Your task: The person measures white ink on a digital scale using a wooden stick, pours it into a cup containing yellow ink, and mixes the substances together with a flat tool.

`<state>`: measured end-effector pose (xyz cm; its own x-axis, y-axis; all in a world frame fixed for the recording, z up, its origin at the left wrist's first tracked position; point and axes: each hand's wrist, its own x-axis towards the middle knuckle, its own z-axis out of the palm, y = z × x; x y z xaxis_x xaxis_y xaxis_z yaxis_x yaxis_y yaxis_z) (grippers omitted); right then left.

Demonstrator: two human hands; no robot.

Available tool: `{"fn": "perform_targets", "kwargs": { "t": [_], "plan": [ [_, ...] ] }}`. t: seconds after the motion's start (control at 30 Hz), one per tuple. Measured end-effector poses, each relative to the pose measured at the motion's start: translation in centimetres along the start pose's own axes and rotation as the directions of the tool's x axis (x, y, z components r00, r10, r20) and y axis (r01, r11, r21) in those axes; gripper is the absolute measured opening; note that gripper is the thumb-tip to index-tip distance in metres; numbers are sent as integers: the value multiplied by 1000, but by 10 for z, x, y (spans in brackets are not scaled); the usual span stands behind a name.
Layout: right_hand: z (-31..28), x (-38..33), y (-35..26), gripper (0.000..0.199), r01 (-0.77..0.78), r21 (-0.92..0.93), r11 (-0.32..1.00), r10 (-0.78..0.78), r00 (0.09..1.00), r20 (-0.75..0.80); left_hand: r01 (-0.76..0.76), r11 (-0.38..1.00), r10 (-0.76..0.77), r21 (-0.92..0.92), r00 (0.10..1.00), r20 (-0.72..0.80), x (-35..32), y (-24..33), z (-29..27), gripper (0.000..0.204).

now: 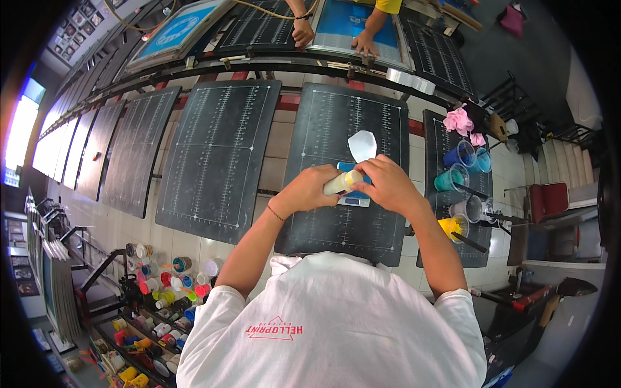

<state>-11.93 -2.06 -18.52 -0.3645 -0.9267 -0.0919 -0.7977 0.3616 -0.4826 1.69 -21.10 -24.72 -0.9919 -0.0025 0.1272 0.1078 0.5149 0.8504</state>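
In front of my chest I hold a small pale bottle (336, 185), tilted with its yellowish top (354, 176) toward the right. My left hand (308, 189) is wrapped round the bottle's body. The fingers of my right hand (390, 183) are closed at its top. Below both hands is a small blue and white digital scale (354, 202), mostly covered by them. It rests on a black board (336, 229) with white ruled markings. Just beyond my hands stands a white cup-like container (362, 147); I cannot tell what is inside.
Clear cups of teal (451, 179), blue (460, 155) and yellow ink (453, 227), some with dark sticks, stand on the right-hand board. Pink crumpled cloth (458, 121) lies beyond. Across the rail, another person's hands (366, 44) rest at a framed screen. Several ink containers (183, 263) stand lower left.
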Motion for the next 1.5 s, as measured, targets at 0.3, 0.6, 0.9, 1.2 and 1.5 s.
{"fn": "perform_targets", "kwargs": {
  "t": [0.3, 0.6, 0.9, 1.2, 1.5],
  "plan": [
    [1, -11, -2, 47, 152, 42, 987, -142, 972, -189, -22, 998, 23, 51, 1000, -16, -3, 0, 7, 43],
    [11, -5, -12, 46, -171, -11, 985, 171, 985, 27, -26, 991, 33, 131, 998, -51, -5, 4, 8, 39],
    [19, -8, 2, 44, 44, 99, 994, -52, 996, 71, 39, 998, -42, 50, 997, 64, -14, 1, 13, 35],
    [14, -12, 7, 31, 119, 122, 985, -132, 986, 105, 122, 991, -110, -49, 974, 198, -9, 0, 9, 35],
    [-18, -14, 2, 42, 308, 85, 948, -310, 951, 9, 205, 960, -150, -190, 951, 270, -2, 8, -3, 41]
  ]
}}
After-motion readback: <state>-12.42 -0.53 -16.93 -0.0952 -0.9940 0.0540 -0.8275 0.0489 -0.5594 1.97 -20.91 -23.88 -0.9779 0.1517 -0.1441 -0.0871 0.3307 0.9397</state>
